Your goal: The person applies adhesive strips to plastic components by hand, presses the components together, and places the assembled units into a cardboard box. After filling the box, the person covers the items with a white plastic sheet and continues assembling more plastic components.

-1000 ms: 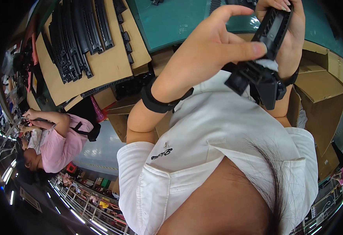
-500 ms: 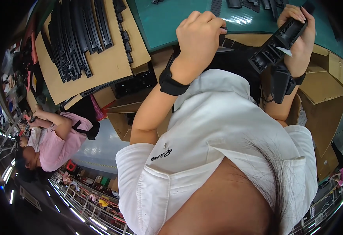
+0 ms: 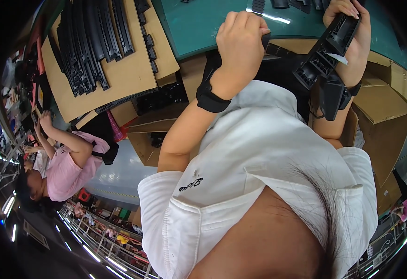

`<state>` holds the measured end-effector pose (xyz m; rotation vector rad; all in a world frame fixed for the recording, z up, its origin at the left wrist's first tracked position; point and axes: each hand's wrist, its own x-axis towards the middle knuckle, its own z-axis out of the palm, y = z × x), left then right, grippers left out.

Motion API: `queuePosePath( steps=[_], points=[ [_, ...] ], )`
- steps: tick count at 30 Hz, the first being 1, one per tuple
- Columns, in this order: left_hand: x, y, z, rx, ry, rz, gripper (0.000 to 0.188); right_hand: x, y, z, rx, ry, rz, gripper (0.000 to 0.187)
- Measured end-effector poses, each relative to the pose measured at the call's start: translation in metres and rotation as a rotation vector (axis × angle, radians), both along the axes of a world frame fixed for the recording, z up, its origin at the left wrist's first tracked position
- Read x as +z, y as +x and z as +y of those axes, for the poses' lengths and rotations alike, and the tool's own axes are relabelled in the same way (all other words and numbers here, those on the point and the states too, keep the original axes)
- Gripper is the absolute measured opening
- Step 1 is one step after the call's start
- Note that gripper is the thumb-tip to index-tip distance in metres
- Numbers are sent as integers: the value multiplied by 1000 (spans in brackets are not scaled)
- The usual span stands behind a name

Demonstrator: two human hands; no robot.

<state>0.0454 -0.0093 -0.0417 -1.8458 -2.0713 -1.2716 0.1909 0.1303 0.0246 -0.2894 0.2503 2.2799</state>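
The fingers of my left hand point(image 3: 240, 46) are curled closed over the end of a small dark piece point(image 3: 265, 41) I can't identify, while those of my right hand point(image 3: 358, 39) wrap the upper end of a ribbed black plastic housing point(image 3: 321, 59), tilted in front of me, a whitish scrap point(image 3: 337, 57) at its side. Beyond lies the green tabletop point(image 3: 198, 28), with black plastic strips point(image 3: 88, 46) lined up on a cardboard sheet point(image 3: 133, 76) leftward, and dark script lettering point(image 3: 191, 184) marks my white top point(image 3: 231, 153)
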Motion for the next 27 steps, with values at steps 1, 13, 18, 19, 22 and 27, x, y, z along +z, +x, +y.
queuePosePath(
  steps=[1, 13, 18, 19, 22, 27],
  points=[
    [2, 0, 0, -4, 5, -65, 9, 0, 0, 0, 13, 13, -5, 26],
    [95, -13, -12, -354, 177, 13, 12, 22, -13, -11, 40, 37, -26, 23],
    [105, -9, -23, -344, 149, -64, 12, 22, -16, -12, 46, 55, -45, 22],
    [107, -15, -27, -343, 144, -79, 12, 23, -16, -12, 45, 55, -46, 22],
    [103, -9, -21, -337, 131, -123, 12, 27, -14, -13, 66, 62, -82, 21],
    [107, -8, -25, -319, 104, -192, 12, 34, -21, -22, 6, 21, -75, 21]
  ],
)
